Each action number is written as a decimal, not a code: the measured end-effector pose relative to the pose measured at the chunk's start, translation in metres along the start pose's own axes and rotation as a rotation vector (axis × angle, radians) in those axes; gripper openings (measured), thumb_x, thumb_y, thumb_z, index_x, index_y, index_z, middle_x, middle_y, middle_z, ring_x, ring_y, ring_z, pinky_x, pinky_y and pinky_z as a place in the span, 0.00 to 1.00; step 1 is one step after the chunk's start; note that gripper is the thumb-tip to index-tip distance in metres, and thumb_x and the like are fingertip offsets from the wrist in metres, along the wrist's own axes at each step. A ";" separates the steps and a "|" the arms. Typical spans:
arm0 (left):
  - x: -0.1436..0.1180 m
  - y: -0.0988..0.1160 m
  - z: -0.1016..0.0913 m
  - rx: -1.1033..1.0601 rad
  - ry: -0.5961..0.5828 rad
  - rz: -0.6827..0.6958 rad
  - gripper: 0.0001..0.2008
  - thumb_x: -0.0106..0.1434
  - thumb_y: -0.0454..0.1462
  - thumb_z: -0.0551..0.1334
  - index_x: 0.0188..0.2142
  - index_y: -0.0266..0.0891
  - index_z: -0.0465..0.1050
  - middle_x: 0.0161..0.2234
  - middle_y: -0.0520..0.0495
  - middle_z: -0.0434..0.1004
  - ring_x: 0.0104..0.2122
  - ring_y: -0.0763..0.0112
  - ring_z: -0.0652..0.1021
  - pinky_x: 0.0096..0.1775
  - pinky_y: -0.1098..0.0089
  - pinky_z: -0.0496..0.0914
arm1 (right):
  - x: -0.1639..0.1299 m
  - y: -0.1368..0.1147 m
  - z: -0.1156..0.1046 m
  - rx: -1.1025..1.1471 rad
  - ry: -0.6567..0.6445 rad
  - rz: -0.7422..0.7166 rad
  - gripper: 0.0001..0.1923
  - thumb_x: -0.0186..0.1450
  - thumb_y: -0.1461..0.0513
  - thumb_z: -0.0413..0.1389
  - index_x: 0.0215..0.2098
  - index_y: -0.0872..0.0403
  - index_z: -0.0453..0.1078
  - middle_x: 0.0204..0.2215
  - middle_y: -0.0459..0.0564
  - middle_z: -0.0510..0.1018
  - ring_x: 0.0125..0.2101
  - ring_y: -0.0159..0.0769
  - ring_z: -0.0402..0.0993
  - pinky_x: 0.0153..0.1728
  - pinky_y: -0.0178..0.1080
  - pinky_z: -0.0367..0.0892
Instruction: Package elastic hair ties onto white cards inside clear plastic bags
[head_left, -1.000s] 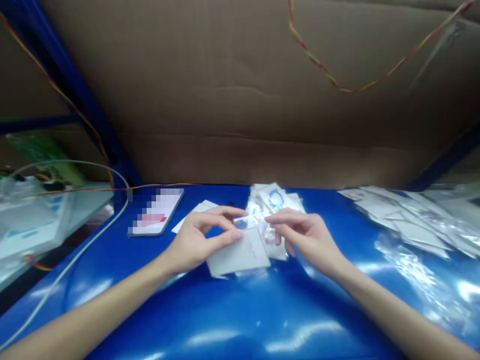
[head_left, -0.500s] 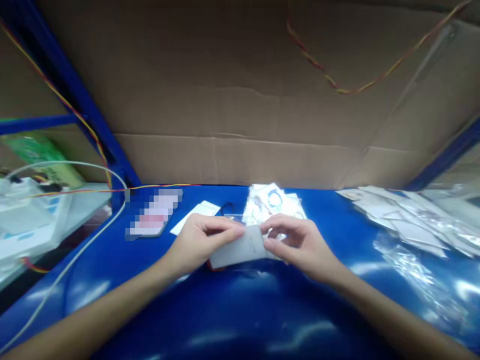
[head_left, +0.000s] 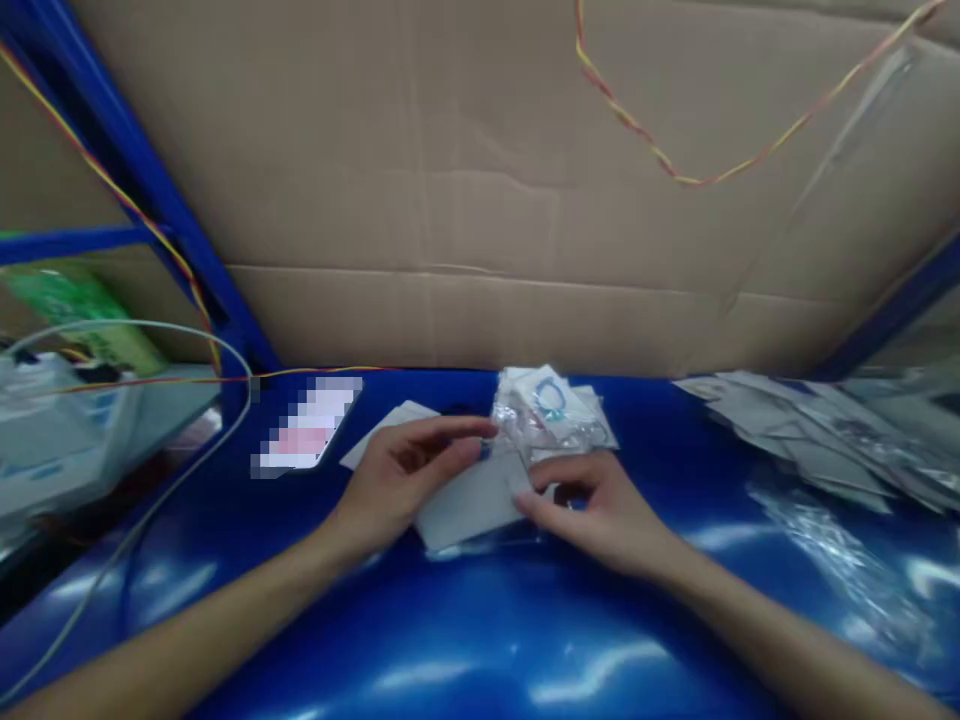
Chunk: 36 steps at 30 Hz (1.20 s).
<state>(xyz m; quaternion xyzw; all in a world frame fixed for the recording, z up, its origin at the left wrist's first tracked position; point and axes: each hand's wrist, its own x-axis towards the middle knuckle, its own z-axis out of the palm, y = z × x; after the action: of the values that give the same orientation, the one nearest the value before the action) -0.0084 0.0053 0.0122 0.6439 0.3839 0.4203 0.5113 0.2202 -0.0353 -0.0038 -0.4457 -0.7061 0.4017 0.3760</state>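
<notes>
Bare blue table (head_left: 480, 630) is seen in front of both hands, unobstructed. Passage behind is blocked by a packet pile (head_left: 551, 410) and the cardboard wall (head_left: 480, 310). The left is narrowed by a phone (head_left: 307, 435) and cable (head_left: 172, 480); the right by sleeves (head_left: 825, 440).

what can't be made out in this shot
Head view only:
- Phone screen: pixelated, unreadable.
- Print on the grey card: blurred; left hand and right hand cover its edges.
- Contents of the clear packets: too small, glare.
- Flat bags at right: blurred, cut off by the edge.
</notes>
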 end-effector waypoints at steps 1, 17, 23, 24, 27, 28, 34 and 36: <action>0.001 0.000 -0.001 -0.069 -0.010 -0.019 0.25 0.61 0.47 0.71 0.56 0.42 0.76 0.49 0.40 0.85 0.41 0.57 0.84 0.41 0.65 0.77 | 0.000 0.000 -0.001 -0.005 -0.011 -0.012 0.13 0.66 0.56 0.62 0.31 0.55 0.82 0.25 0.48 0.81 0.24 0.32 0.68 0.24 0.33 0.61; 0.004 -0.007 -0.010 -0.225 -0.460 -0.345 0.13 0.53 0.34 0.74 0.34 0.39 0.73 0.30 0.50 0.81 0.26 0.72 0.77 0.30 0.74 0.67 | -0.002 -0.003 -0.005 0.009 -0.197 -0.060 0.14 0.67 0.55 0.62 0.30 0.56 0.82 0.27 0.51 0.84 0.27 0.36 0.74 0.30 0.37 0.68; 0.000 0.001 -0.010 -0.212 -0.576 -0.405 0.10 0.52 0.31 0.71 0.34 0.38 0.76 0.28 0.53 0.76 0.26 0.76 0.72 0.28 0.76 0.63 | -0.003 -0.004 -0.003 0.042 -0.218 -0.081 0.12 0.67 0.56 0.62 0.33 0.55 0.83 0.30 0.52 0.86 0.29 0.38 0.78 0.32 0.38 0.70; 0.000 0.001 -0.010 -0.209 -0.575 -0.407 0.09 0.51 0.31 0.71 0.33 0.38 0.75 0.26 0.54 0.75 0.24 0.76 0.70 0.26 0.77 0.61 | -0.003 -0.004 -0.002 0.043 -0.221 -0.085 0.12 0.67 0.56 0.63 0.33 0.55 0.83 0.30 0.53 0.86 0.29 0.38 0.78 0.32 0.38 0.71; -0.001 0.000 -0.010 -0.220 -0.567 -0.408 0.08 0.52 0.31 0.70 0.32 0.37 0.74 0.25 0.55 0.73 0.24 0.77 0.68 0.25 0.77 0.58 | -0.004 -0.003 -0.002 0.047 -0.227 -0.094 0.12 0.67 0.56 0.62 0.33 0.55 0.83 0.31 0.53 0.86 0.30 0.39 0.79 0.34 0.38 0.71; -0.001 -0.001 -0.010 -0.228 -0.567 -0.404 0.08 0.52 0.31 0.70 0.31 0.37 0.73 0.26 0.54 0.73 0.24 0.77 0.68 0.26 0.77 0.58 | -0.004 -0.003 -0.002 0.047 -0.223 -0.092 0.12 0.67 0.56 0.62 0.33 0.55 0.84 0.30 0.53 0.86 0.30 0.39 0.79 0.33 0.38 0.71; 0.001 -0.006 -0.012 -0.227 -0.510 -0.414 0.11 0.55 0.34 0.72 0.30 0.37 0.69 0.24 0.55 0.71 0.23 0.78 0.67 0.26 0.76 0.59 | -0.003 -0.002 -0.004 0.000 -0.188 -0.044 0.15 0.67 0.55 0.62 0.32 0.57 0.84 0.28 0.52 0.85 0.27 0.36 0.75 0.28 0.35 0.67; 0.003 -0.007 -0.014 -0.228 -0.498 -0.423 0.13 0.56 0.36 0.74 0.33 0.37 0.71 0.25 0.54 0.72 0.23 0.77 0.69 0.25 0.77 0.60 | -0.002 -0.002 -0.006 -0.016 -0.169 -0.023 0.15 0.66 0.55 0.63 0.31 0.58 0.83 0.26 0.52 0.84 0.26 0.34 0.73 0.27 0.34 0.65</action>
<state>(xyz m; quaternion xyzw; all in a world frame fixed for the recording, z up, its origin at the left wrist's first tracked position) -0.0208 0.0138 0.0074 0.5714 0.3227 0.1750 0.7340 0.2254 -0.0364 -0.0003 -0.4052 -0.7435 0.4279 0.3160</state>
